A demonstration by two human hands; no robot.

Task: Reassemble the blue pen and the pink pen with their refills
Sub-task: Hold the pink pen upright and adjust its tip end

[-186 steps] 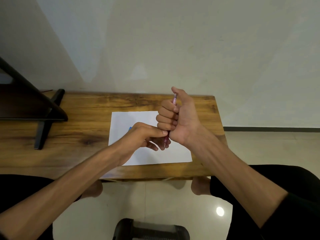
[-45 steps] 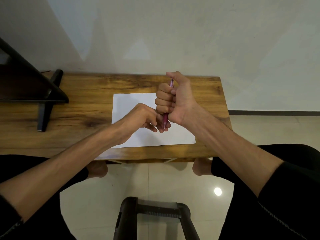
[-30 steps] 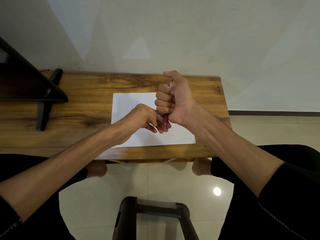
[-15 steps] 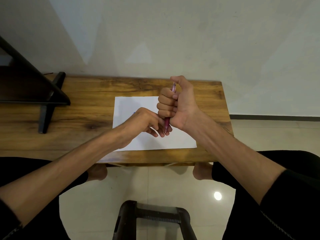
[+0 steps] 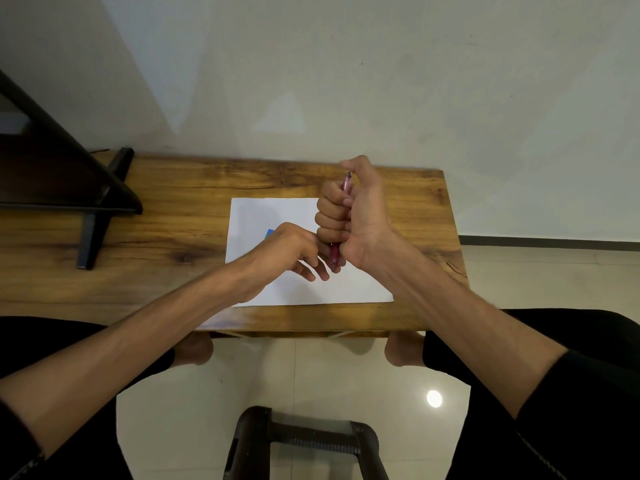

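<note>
My right hand (image 5: 353, 216) is a fist wrapped around the pink pen (image 5: 334, 252), which stands nearly upright above the white paper (image 5: 349, 289). The pen's top end (image 5: 346, 181) pokes out beside my raised thumb; its lower end shows under the fist. My left hand (image 5: 292, 249) reaches in from the left, fingertips pinching at the pen's lower end. A sliver of the blue pen (image 5: 269, 233) lies on the paper, mostly hidden behind my left hand.
The paper lies on a low wooden table (image 5: 166, 237) against a pale wall. A dark stand (image 5: 86, 202) occupies the table's left part. A dark stool frame (image 5: 304, 434) sits on the tiled floor between my knees.
Both hands have stayed together on the pink pen throughout. Only the camera has shifted slightly; the grip looks the same.
</note>
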